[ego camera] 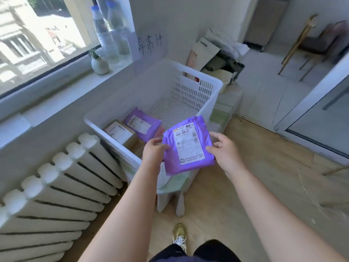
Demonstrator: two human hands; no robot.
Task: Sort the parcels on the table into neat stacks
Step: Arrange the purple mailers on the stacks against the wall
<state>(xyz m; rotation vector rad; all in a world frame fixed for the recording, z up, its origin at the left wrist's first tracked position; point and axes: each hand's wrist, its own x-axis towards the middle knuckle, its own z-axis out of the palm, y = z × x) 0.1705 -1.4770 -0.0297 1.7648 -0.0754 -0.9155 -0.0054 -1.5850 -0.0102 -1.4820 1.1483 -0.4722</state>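
Purple parcel (188, 146) between left hand (154, 151) and right hand (225, 149), each clasped on a side edge.

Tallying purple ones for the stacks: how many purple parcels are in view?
2. The held parcel is between the left hand and right hand, over the basket; the other parcel lies in the basket beside a brown box. More may hide underneath.
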